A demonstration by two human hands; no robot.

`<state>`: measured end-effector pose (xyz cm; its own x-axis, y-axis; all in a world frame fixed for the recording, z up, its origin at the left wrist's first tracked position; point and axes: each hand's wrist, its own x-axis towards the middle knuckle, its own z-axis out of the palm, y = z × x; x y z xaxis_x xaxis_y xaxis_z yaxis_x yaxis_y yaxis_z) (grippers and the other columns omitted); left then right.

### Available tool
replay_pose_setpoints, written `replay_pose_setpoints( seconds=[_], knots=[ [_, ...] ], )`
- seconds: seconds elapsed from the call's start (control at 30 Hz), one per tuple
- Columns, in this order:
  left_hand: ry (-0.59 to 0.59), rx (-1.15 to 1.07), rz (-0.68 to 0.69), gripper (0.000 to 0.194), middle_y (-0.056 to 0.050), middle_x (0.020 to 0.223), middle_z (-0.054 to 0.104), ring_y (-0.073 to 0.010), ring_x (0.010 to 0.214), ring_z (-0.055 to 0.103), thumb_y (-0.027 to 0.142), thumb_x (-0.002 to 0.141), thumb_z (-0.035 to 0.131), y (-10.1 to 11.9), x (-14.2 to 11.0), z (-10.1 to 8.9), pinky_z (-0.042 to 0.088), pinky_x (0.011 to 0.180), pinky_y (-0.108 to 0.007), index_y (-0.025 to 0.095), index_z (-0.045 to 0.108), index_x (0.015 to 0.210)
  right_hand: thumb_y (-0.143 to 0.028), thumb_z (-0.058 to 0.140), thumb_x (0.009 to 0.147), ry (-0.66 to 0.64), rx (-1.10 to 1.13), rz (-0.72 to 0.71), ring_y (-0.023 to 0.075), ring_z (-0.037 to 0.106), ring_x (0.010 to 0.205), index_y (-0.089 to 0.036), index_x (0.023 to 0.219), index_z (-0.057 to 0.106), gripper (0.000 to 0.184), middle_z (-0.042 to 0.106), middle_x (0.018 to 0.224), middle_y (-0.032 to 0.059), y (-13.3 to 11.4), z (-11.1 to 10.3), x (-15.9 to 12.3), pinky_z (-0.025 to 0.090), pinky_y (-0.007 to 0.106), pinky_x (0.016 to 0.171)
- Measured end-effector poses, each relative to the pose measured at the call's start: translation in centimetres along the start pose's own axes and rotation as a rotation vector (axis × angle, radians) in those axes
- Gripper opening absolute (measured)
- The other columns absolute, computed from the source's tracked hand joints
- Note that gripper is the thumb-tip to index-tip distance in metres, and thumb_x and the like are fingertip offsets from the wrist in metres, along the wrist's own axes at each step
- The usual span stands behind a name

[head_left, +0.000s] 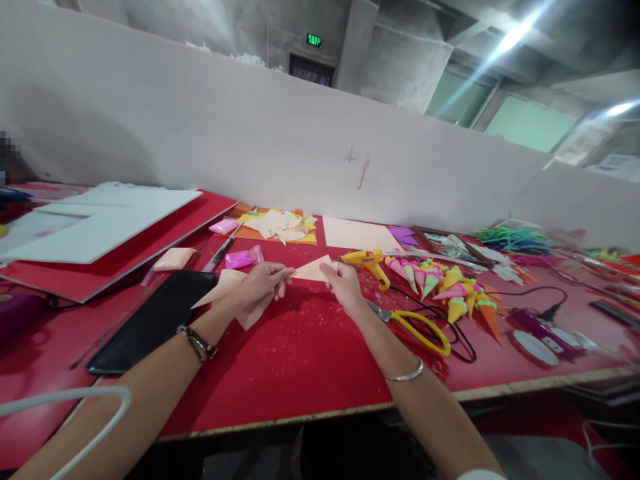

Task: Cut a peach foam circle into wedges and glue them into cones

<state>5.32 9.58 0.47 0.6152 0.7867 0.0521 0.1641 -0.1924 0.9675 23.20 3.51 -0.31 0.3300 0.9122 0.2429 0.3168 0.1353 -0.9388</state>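
Note:
A small pale peach piece of paper [313, 269], roughly triangular, is stretched between my two hands above the red table. My left hand [265, 283] pinches its left tip. At its right end my right hand [343, 280] grips it with thumb and fingers. More peach paper pieces [220, 287] lie under and beside my left hand and wrist. A yellow glue gun [367, 260] rests just right of my right hand. Yellow-handled scissors [420, 328] lie by my right forearm, blades partly hidden behind it.
A black phone [155, 323] lies left of my left arm. White and red boards [105, 223] are stacked at left. Paper scraps [280, 225] and a peach sheet [360, 235] sit at the back. Several colourful paper cones [455, 293], a cable and a purple power strip [547, 333] are at right.

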Motion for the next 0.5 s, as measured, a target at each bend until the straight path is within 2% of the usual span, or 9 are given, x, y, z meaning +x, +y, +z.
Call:
replay_pose_setpoints(
  seconds=[0.13, 0.27, 0.4, 0.5],
  knots=[
    [0.087, -0.036, 0.018, 0.039, 0.003, 0.033, 0.047, -0.0058, 0.029, 0.036, 0.047, 0.077, 0.046, -0.7, 0.2, -0.1, 0.022, 0.033, -0.017, 0.016, 0.049, 0.054, -0.051, 0.043, 0.076, -0.040, -0.003, -0.025, 0.0063, 0.035, 0.036, -0.018, 0.049, 0.040, 0.043, 0.041, 0.041, -0.0045, 0.2, -0.1, 0.1, 0.027, 0.020, 0.040],
    [0.257, -0.086, 0.069, 0.045, 0.006, 0.029, 0.032, -0.0048, 0.028, 0.028, 0.047, 0.081, 0.039, -0.7, 0.5, -0.6, 0.021, 0.034, -0.018, 0.017, 0.039, 0.048, -0.049, 0.037, 0.081, -0.098, 0.010, -0.033, 0.0065, 0.036, 0.038, -0.018, 0.050, 0.041, 0.044, 0.040, 0.041, -0.0044, 0.3, -0.1, 0.1, 0.028, 0.019, 0.040],
    [0.411, -0.141, 0.139, 0.043, 0.007, 0.037, 0.029, -0.0046, 0.033, 0.025, 0.043, 0.083, 0.037, -0.5, 0.8, -0.9, 0.019, 0.035, -0.018, 0.018, 0.031, 0.050, -0.049, 0.035, 0.081, -0.226, -0.022, -0.016, 0.0068, 0.037, 0.038, -0.017, 0.051, 0.042, 0.044, 0.042, 0.043, -0.0041, 0.1, 0.2, -0.1, 0.028, 0.019, 0.041],
    [0.442, -0.179, 0.165, 0.041, 0.007, 0.043, 0.028, -0.0048, 0.037, 0.025, 0.042, 0.084, 0.037, -0.8, 1.3, -0.6, 0.020, 0.036, -0.018, 0.018, 0.028, 0.052, -0.048, 0.036, 0.081, -0.303, -0.081, 0.012, 0.0070, 0.037, 0.038, -0.017, 0.053, 0.043, 0.043, 0.043, 0.043, -0.0041, -0.2, 0.3, -0.4, 0.028, 0.019, 0.040]
  ],
)
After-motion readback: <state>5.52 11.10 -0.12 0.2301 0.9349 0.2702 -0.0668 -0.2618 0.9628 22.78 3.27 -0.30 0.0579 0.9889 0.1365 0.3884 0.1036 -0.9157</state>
